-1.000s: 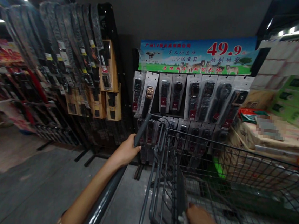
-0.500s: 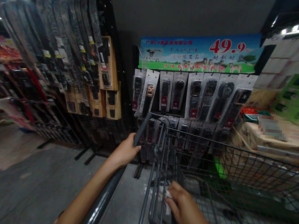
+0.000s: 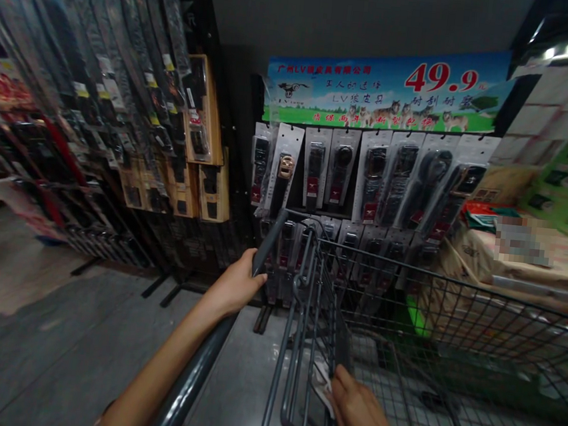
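Beside packaged belts [image 3: 374, 175], a cart handle [image 3: 203, 366] is gripped and a white tissue [image 3: 324, 383] is held.
By the left hand [image 3: 238, 281], fingers closed, the handle is wrapped near its far end, its long axis slanting from the lower edge up toward the belts. By the narrowed fingers of the right hand [image 3: 358, 408], the tissue is pinched near the wire bars [image 3: 290, 374], slanting down rightward. Left of the handle, floor [image 3: 75, 347] is left open; rightward, room is bounded by the basket rim [image 3: 404, 267].
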`<state>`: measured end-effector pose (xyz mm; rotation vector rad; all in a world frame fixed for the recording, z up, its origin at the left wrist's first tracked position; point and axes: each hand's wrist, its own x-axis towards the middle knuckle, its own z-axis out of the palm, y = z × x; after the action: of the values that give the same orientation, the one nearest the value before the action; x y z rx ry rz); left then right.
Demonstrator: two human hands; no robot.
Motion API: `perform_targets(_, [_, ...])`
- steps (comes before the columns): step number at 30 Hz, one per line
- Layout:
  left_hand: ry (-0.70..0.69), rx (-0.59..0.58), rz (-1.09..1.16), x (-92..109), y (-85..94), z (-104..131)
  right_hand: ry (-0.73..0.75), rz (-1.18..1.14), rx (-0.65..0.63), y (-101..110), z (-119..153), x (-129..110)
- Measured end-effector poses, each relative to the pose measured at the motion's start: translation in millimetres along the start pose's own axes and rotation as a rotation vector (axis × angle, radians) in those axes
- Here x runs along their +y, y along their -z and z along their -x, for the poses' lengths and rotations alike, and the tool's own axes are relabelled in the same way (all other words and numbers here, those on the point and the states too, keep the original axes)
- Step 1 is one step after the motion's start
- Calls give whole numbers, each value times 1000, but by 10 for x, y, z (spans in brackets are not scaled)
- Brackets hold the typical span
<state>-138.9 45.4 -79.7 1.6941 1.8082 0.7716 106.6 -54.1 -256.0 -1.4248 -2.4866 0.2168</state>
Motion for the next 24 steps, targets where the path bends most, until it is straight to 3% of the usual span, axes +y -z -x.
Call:
perform_targets(4, [-10,-3,25,-22,-13,-13,-39,47,-133,-23,18,34])
perform_targets(9, [-7,3,55,-35,-33,-25,-108,17,-252,97,-33,-1])
perform_targets(15, [-12,-7,65,-44,-48,-11,-173,-140,-221,288,-67,19])
perform_targets(20, [-21,-8,73,-52,-46,-2,-180,-290,-103,630,-79,132])
perform_targets(24, [-16,-1,74,-43,-31,6,-206,-629,-40,750,-203,213])
